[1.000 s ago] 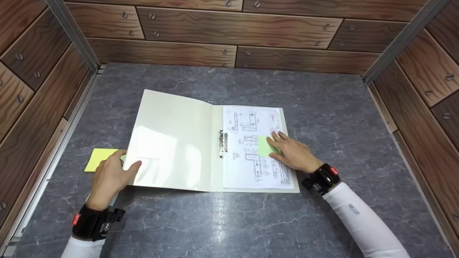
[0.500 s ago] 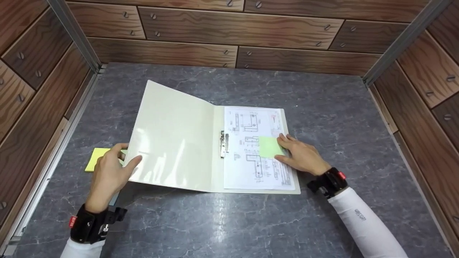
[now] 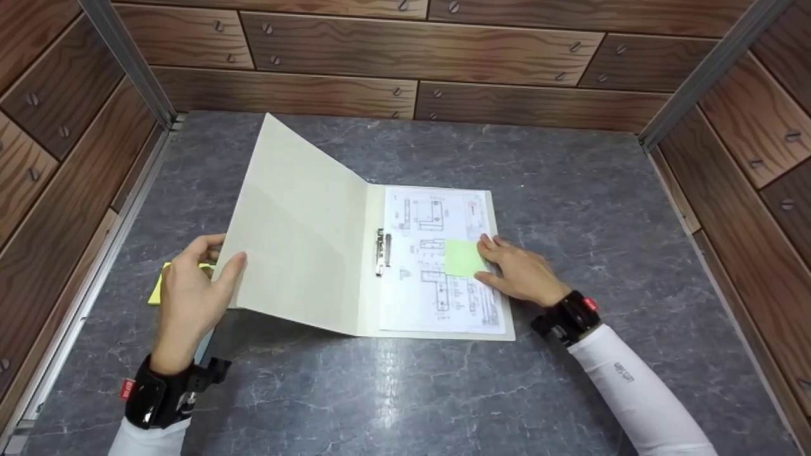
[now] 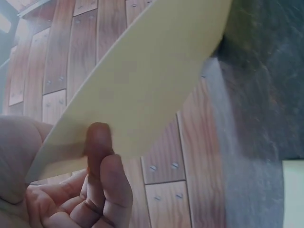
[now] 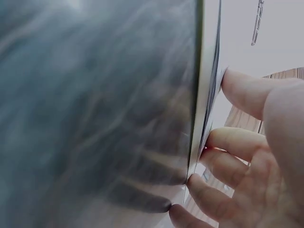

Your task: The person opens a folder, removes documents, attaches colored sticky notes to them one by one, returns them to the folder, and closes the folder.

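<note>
An open cream folder (image 3: 304,228) lies on the grey marbled table, its left cover raised at a slant. My left hand (image 3: 193,294) pinches the outer edge of that cover, thumb on the inner face; the left wrist view shows fingers (image 4: 99,142) on the outer face of the cover (image 4: 142,80). Printed drawing sheets (image 3: 405,310) lie on the folder's right side by a metal clip (image 3: 381,253). A green sticky note (image 3: 461,258) sits on the top sheet. My right hand (image 3: 523,272) rests at the folder's right edge, fingertips at the note's right side.
A yellow sticky pad (image 3: 156,290) lies partly hidden behind my left hand. A light blue strip (image 3: 204,348) shows beside the left wrist. Wood-patterned walls (image 3: 355,47) enclose the table (image 3: 570,190) at the back and sides.
My left hand has lifted the folder cover higher, to a steeper slant. My right hand has drawn back off the green note to its right edge. The folder has shifted slightly left.
</note>
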Motion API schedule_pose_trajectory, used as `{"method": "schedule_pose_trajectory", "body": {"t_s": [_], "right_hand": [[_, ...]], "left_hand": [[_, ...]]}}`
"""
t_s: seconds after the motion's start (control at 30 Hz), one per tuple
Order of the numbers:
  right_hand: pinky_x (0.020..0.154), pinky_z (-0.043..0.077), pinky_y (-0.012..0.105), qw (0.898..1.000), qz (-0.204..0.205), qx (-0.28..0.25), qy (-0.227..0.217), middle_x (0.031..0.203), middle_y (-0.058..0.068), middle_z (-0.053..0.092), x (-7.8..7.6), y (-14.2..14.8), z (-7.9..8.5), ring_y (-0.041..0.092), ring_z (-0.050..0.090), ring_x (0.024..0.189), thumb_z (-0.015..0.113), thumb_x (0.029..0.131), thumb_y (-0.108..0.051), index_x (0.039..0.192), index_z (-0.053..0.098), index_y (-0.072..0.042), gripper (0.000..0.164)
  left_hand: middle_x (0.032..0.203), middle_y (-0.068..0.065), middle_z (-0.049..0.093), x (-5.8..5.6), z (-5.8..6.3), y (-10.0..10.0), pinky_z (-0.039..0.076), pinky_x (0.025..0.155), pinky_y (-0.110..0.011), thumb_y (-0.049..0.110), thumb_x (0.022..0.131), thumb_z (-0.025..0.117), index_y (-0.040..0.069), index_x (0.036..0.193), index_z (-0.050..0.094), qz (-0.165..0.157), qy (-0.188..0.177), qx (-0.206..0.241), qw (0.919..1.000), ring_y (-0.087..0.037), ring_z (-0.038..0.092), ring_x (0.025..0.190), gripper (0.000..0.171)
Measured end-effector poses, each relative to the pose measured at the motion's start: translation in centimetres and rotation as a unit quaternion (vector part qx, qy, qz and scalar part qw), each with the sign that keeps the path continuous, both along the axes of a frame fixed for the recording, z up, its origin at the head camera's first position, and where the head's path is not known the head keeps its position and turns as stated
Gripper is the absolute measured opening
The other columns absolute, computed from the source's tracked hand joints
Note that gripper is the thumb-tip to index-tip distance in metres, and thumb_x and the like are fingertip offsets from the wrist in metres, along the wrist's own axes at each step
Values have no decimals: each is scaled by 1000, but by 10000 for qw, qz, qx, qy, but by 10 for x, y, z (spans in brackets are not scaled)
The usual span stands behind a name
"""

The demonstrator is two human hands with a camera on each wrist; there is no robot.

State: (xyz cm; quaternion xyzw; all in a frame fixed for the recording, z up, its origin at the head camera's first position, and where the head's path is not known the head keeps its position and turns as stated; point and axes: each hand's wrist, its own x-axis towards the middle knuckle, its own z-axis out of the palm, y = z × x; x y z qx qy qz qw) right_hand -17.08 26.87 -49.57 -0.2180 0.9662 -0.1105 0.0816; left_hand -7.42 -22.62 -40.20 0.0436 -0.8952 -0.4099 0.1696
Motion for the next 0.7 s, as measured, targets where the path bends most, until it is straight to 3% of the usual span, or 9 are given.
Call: {"method": "schedule_pose_trajectory", "body": {"t_s": [0.1, 0.23, 0.43, 0.53, 0.67, 0.7], "right_hand": [[111, 47, 61, 10000, 73, 0, 12, 161, 15, 40, -2, -7, 0, 41, 41, 149, 65, 99, -45, 154, 43, -5, 72], [110, 48, 60, 9999, 135, 46, 31, 162, 15, 40, -4, -13, 0, 41, 40, 149, 65, 99, -45, 155, 43, -5, 72], [111, 47, 60, 9999, 138, 81, 54, 162, 14, 40, -5, -18, 0, 40, 41, 149, 64, 100, -46, 155, 43, -5, 72], [114, 45, 61, 9999, 138, 53, 36, 162, 14, 39, -6, -21, 0, 40, 40, 150, 63, 100, -45, 155, 43, -5, 71], [116, 42, 60, 9998, 188, 33, 21, 162, 14, 39, -7, -25, 0, 40, 39, 150, 62, 101, -45, 155, 42, -5, 70], [116, 42, 60, 9998, 198, 44, 25, 162, 14, 39, -8, -26, 0, 40, 39, 150, 62, 101, -45, 155, 42, -5, 70]], "left_hand": [[101, -18, 73, 2, 4, 5, 48, 64, -5, 10, 96, 70, -1, 129, 67, -107, 176, 337, 9992, 2, 64, 79, 35], [114, -18, 74, 3, 9, 13, 53, 66, -7, 5, 94, 72, 0, 133, 66, -381, 317, 800, 9956, 10, 64, 84, 40], [119, -19, 75, 2, 12, 26, 54, 70, -9, -1, 89, 75, 3, 141, 62, -845, 646, 1115, 9881, 7, 65, 90, 54], [121, -19, 74, 2, 11, 33, 57, 62, -12, -3, 87, 76, 4, 143, 59, -1118, 789, 1195, 9834, -1, 70, 90, 59], [129, -21, 71, 2, 10, 44, 57, 53, -15, -4, 88, 75, 2, 147, 55, -1473, 821, 1216, 9782, -23, 76, 94, 62], [131, -22, 70, 2, 9, 47, 58, 56, -15, -3, 88, 75, 2, 147, 54, -1542, 789, 1230, 9772, -28, 76, 96, 63]]}}
